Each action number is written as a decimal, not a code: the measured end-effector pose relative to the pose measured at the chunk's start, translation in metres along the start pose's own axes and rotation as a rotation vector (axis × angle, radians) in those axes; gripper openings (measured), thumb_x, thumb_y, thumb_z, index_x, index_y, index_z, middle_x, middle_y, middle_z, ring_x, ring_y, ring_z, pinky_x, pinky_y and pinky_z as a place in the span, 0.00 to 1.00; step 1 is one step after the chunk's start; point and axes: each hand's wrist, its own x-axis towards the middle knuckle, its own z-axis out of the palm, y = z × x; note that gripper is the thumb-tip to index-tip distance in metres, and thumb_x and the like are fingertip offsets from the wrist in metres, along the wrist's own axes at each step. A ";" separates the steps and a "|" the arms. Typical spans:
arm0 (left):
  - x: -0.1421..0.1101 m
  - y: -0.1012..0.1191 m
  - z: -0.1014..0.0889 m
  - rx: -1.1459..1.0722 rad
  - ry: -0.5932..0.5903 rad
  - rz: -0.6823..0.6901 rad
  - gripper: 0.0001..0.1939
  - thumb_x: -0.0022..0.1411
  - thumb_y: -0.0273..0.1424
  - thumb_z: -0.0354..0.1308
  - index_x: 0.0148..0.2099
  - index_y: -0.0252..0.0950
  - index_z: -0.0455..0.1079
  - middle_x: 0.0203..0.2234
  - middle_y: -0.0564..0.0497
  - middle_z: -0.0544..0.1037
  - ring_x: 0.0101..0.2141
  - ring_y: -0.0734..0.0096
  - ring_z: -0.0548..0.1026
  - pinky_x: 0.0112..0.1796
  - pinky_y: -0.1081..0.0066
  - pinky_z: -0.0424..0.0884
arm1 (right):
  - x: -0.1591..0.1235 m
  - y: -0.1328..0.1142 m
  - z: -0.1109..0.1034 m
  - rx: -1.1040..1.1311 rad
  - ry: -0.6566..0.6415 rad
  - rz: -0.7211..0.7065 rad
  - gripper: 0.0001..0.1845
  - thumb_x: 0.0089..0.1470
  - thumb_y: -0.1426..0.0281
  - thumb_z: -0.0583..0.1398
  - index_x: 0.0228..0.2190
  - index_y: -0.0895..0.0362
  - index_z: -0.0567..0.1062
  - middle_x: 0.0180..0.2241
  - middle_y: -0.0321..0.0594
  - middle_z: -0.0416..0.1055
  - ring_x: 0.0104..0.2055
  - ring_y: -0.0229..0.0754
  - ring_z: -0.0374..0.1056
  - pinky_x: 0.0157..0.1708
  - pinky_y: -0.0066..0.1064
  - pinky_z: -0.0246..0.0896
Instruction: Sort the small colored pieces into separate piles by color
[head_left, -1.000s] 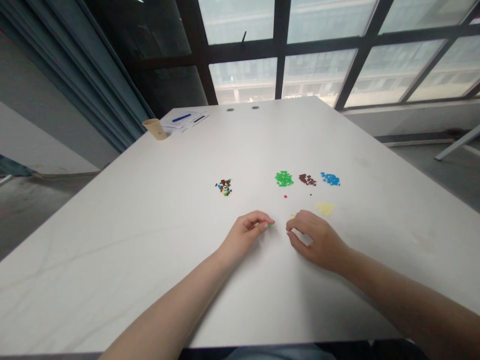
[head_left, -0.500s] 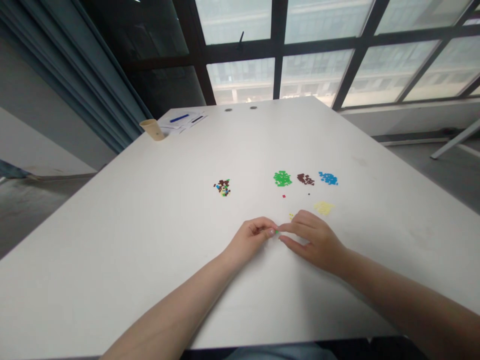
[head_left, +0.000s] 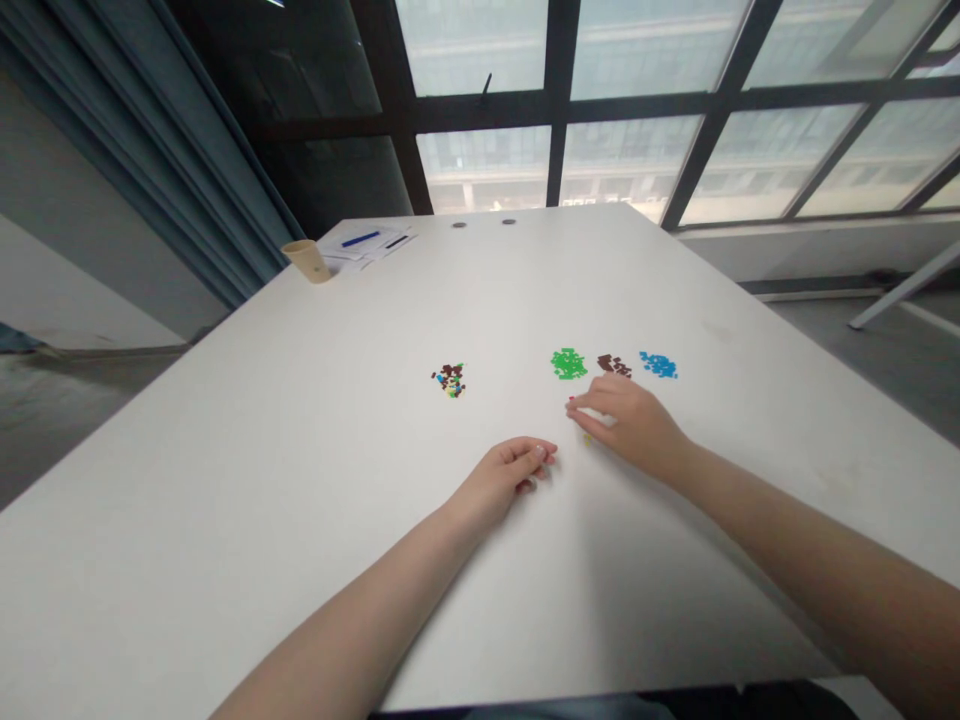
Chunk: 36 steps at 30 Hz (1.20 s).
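My left hand [head_left: 507, 478] rests on the white table [head_left: 225, 470] with its fingers curled, and nothing shows in them. My right hand [head_left: 626, 422] reaches further forward, its fingertips next to a tiny red piece [head_left: 571, 399]. A few small yellow pieces [head_left: 587, 437] lie just below those fingers. Its palm hides most of the pale yellow pile. Beyond that hand lie a green pile [head_left: 569, 364], a brown pile [head_left: 615, 365] and a blue pile [head_left: 658, 365] of tiny pieces. A mixed-colour pile [head_left: 450, 380] lies further left.
A paper cup [head_left: 306, 261] and sheets of paper [head_left: 365, 245] with a blue pen on them lie at the far end of the table. Large dark-framed windows stand behind it, and a blue-grey curtain hangs at the left.
My right hand has moved forward over the yellow pile, away from my left hand. My left hand has drawn back slightly. The green bit between my fingers no longer shows.
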 end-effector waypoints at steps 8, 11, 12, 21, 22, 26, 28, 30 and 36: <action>0.005 0.002 -0.010 -0.056 -0.065 -0.047 0.15 0.46 0.38 0.63 0.33 0.32 0.70 0.25 0.53 0.69 0.22 0.83 0.62 0.23 0.77 0.52 | 0.054 0.072 0.022 -0.128 -0.197 0.263 0.11 0.52 0.69 0.53 0.30 0.58 0.76 0.26 0.39 0.67 0.30 0.37 0.60 0.32 0.27 0.52; 0.007 0.000 -0.013 -0.008 -0.127 -0.071 0.14 0.47 0.37 0.62 0.34 0.33 0.70 0.25 0.53 0.69 0.23 0.83 0.63 0.24 0.77 0.53 | 0.060 0.083 0.038 -0.096 -0.279 0.235 0.10 0.49 0.70 0.55 0.29 0.58 0.76 0.26 0.38 0.68 0.29 0.36 0.61 0.31 0.25 0.52; 0.007 -0.001 -0.014 0.002 -0.137 -0.076 0.14 0.47 0.37 0.61 0.35 0.33 0.70 0.25 0.53 0.69 0.23 0.82 0.63 0.24 0.77 0.54 | 0.061 0.086 0.042 -0.085 -0.298 0.228 0.10 0.49 0.70 0.55 0.29 0.58 0.76 0.26 0.37 0.68 0.29 0.35 0.61 0.31 0.25 0.52; 0.008 -0.001 -0.013 0.017 -0.149 -0.074 0.16 0.47 0.39 0.61 0.35 0.33 0.69 0.24 0.54 0.69 0.23 0.82 0.63 0.24 0.76 0.53 | 0.065 0.097 0.055 -0.033 -0.372 0.222 0.11 0.49 0.69 0.55 0.31 0.58 0.77 0.29 0.39 0.71 0.29 0.35 0.63 0.31 0.25 0.54; 0.008 -0.001 -0.013 0.018 -0.146 -0.075 0.16 0.47 0.39 0.61 0.35 0.33 0.69 0.23 0.54 0.69 0.23 0.82 0.63 0.24 0.76 0.53 | 0.065 0.098 0.055 -0.031 -0.375 0.226 0.11 0.49 0.69 0.55 0.31 0.58 0.77 0.29 0.39 0.72 0.29 0.35 0.63 0.31 0.25 0.54; 0.007 0.000 -0.013 0.016 -0.133 -0.087 0.16 0.46 0.39 0.62 0.34 0.32 0.69 0.23 0.54 0.68 0.23 0.82 0.63 0.24 0.76 0.53 | 0.064 0.104 0.055 -0.025 -0.371 0.251 0.11 0.49 0.70 0.55 0.31 0.57 0.77 0.28 0.39 0.73 0.29 0.36 0.64 0.30 0.25 0.55; 0.007 0.000 -0.011 0.003 -0.130 -0.089 0.16 0.46 0.39 0.62 0.34 0.32 0.69 0.23 0.54 0.68 0.23 0.82 0.64 0.23 0.77 0.53 | 0.063 0.106 0.053 -0.020 -0.362 0.259 0.12 0.48 0.71 0.55 0.31 0.57 0.77 0.29 0.39 0.73 0.29 0.37 0.65 0.30 0.25 0.55; 0.008 -0.001 -0.011 -0.015 -0.113 -0.084 0.15 0.46 0.38 0.61 0.34 0.33 0.69 0.24 0.54 0.69 0.22 0.82 0.64 0.23 0.77 0.53 | 0.063 0.106 0.051 -0.015 -0.348 0.264 0.12 0.48 0.72 0.54 0.32 0.57 0.77 0.30 0.39 0.73 0.29 0.37 0.65 0.31 0.25 0.56; 0.018 0.013 -0.040 0.204 0.176 0.148 0.10 0.51 0.35 0.56 0.35 0.33 0.69 0.24 0.52 0.71 0.22 0.78 0.65 0.24 0.76 0.57 | 0.055 0.079 0.033 0.005 -0.290 0.262 0.12 0.49 0.74 0.53 0.31 0.58 0.76 0.31 0.40 0.72 0.32 0.38 0.64 0.33 0.27 0.55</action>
